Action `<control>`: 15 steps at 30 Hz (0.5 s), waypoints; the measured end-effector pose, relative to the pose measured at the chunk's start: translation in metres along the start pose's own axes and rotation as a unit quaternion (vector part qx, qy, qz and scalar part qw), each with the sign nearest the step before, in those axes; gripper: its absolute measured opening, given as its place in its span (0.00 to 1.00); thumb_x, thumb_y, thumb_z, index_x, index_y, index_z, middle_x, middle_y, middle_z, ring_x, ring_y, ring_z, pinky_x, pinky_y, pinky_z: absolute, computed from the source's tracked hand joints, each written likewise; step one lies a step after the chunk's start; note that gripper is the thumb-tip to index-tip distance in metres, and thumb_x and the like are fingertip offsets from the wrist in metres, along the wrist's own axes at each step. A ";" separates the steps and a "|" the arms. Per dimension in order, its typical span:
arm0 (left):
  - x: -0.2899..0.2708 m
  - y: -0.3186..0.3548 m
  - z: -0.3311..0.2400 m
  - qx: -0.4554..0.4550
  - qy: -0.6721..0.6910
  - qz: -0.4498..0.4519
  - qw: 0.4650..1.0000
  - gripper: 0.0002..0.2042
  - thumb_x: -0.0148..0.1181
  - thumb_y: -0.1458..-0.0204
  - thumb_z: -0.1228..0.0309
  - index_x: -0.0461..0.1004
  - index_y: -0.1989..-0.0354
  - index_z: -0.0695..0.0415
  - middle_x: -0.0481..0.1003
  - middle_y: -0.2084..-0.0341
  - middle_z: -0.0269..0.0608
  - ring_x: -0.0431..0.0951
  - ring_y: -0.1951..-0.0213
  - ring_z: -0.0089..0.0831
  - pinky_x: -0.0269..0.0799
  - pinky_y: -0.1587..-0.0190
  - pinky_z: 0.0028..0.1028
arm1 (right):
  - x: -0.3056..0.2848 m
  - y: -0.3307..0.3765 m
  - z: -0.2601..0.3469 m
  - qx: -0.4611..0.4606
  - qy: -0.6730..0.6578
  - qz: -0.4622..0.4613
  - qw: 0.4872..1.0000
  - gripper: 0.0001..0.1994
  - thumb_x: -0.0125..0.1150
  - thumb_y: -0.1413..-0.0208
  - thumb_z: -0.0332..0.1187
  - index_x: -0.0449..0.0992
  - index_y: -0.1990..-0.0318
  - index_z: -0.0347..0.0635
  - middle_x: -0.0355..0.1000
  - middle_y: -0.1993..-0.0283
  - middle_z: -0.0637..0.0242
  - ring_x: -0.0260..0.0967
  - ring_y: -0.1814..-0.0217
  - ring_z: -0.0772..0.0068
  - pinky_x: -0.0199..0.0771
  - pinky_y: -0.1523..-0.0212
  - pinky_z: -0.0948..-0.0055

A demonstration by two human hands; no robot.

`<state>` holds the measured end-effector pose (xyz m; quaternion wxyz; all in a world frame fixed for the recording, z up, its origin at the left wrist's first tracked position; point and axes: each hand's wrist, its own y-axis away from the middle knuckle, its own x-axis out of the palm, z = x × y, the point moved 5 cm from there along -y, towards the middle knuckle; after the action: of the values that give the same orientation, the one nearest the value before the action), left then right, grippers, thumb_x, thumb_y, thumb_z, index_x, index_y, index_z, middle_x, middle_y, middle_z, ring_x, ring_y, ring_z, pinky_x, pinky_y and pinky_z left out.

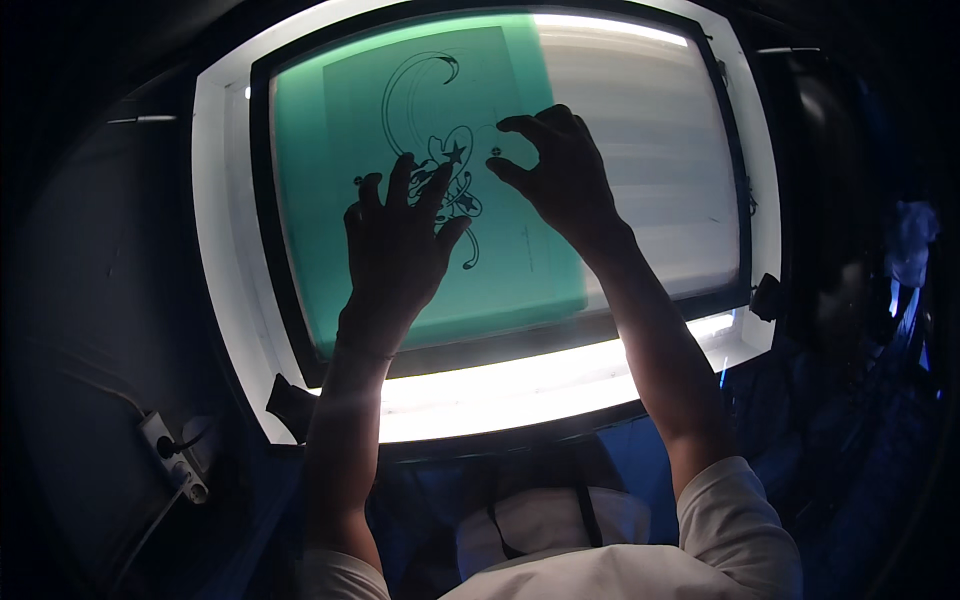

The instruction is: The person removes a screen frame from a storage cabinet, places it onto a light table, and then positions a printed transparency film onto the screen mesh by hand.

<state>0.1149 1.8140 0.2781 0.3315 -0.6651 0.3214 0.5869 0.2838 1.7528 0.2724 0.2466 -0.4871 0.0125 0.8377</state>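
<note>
A lit glass-topped light box (235, 300) lies in front of me. Over its left and middle part lies a green translucent layer (320, 270), with a clear film sheet (350, 110) carrying a black swirl-and-star drawing (455, 153) on it. My left hand (392, 240) is spread over the lower part of the drawing, fingers apart, hiding some of it. To its right, my right hand (562, 175) is open, thumb and forefinger apart around a small round black mark (496, 152). Neither hand holds anything I can see. Whether the fingertips touch the sheet, I cannot tell.
A dark frame (470, 353) borders the lit panel, and a white rim surrounds it. Dark corner pieces (290, 400) sit at the near left and near right (766, 297). A power strip (172, 455) with a plug and cables is at the lower left.
</note>
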 end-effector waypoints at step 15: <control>0.002 -0.002 -0.005 0.024 -0.035 0.097 0.994 0.26 0.52 0.44 0.53 0.59 0.36 0.42 0.55 0.38 0.50 0.60 0.43 0.54 0.66 0.48 0.53 | -0.197 0.235 -0.185 0.296 -0.017 -0.227 0.928 0.13 0.61 0.47 0.39 0.75 0.56 0.45 0.73 0.65 0.64 0.72 0.62 0.68 0.73 0.58 0.70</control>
<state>0.1193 1.8111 0.2767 0.3003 -0.6017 0.3865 0.6312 0.4128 1.4195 0.2855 0.5635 -0.3675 0.1445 0.7257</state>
